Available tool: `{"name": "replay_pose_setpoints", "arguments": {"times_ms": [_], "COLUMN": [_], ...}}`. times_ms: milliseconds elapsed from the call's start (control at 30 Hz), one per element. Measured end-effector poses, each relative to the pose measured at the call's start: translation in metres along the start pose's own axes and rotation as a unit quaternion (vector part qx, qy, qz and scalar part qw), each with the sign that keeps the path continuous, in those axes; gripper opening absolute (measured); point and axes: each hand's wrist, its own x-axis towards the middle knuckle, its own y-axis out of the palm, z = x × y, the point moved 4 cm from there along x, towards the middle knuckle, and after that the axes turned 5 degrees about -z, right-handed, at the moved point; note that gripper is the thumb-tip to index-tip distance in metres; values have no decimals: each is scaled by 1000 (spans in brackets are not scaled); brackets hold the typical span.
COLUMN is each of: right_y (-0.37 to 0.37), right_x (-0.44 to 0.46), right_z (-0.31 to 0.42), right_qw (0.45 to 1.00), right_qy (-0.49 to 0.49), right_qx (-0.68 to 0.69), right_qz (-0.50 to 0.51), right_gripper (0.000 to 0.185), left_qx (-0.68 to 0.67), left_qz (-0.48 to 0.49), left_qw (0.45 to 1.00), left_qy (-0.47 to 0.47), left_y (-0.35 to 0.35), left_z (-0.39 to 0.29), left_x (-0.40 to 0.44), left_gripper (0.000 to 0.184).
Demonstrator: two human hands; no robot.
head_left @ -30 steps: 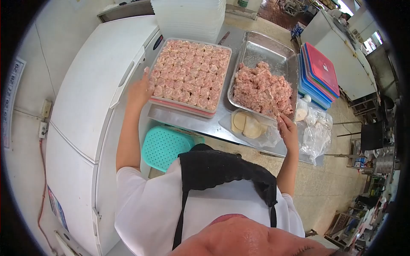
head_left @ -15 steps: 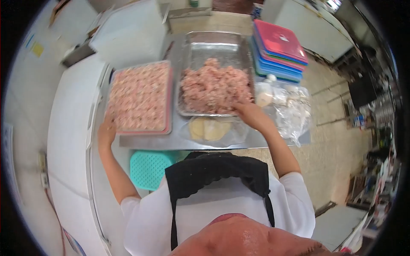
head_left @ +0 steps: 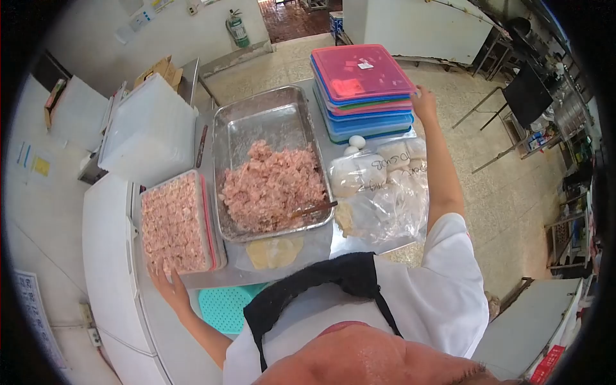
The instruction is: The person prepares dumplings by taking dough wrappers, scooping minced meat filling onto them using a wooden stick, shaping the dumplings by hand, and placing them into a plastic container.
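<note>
My left hand (head_left: pixel 170 289) is at the near edge of a shallow tray (head_left: pixel 214 231) on the left, fingers spread against its rim. Rows of pink meat-filled pieces (head_left: pixel 172 221) fill that tray. On the right, my right hand (head_left: pixel 423 104) has its fingers curled at the right edge of the pink lid (head_left: pixel 366 67), which tops a stack of coloured plastic lids (head_left: pixel 366 122). Between the hands is a deep metal pan (head_left: pixel 256 128) with a mound of ground meat (head_left: pixel 273 186). A dark, thin-handled utensil (head_left: pixel 314 209) rests in the meat at its near right.
Plastic bags of pale rounds (head_left: pixel 378 186) and a white egg (head_left: pixel 357 141) lie right of the pan. Flat yellowish wrappers (head_left: pixel 274 252) sit in front of it. A white plastic bin (head_left: pixel 151 131) stands back left; a turquoise stool (head_left: pixel 224 308) is below the table edge.
My right hand has left the meat at the pan's near right corner and reached out to the lid stack. My left hand stays by the tray. The view has turned right.
</note>
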Motion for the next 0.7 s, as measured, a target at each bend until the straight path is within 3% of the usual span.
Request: {"name": "replay_pose_setpoints", "arguments": {"times_ms": [167, 267, 367, 467, 567, 700], "right_y": [34, 38, 68, 68, 47, 12], "right_x": [40, 38, 54, 64, 52, 25], "right_z": [-44, -29, -61, -75, -66, -20], "right_qw": [996, 992, 996, 995, 956, 861], "right_qy": [60, 108, 87, 77, 234, 299], "right_qx": [-61, -12, 9, -41, 142, 404], "right_qz": [8, 63, -4, 44, 109, 79], "right_gripper": [46, 44, 40, 32, 22, 11], "left_qx": [21, 24, 21, 17, 17, -16], "left_qz": [-6, -4, -9, -8, -9, -6], "left_qw": [999, 1000, 1000, 1000, 1000, 1000], "left_qy": [-32, -7, 8, 23, 0, 2], "left_y": [-2, -4, -3, -3, 2, 8], "left_z": [-12, -35, -46, -48, -38, -30], "left_x": [-9, -3, 1, 1, -3, 1], "left_gripper": [42, 41, 40, 40, 39, 38]}}
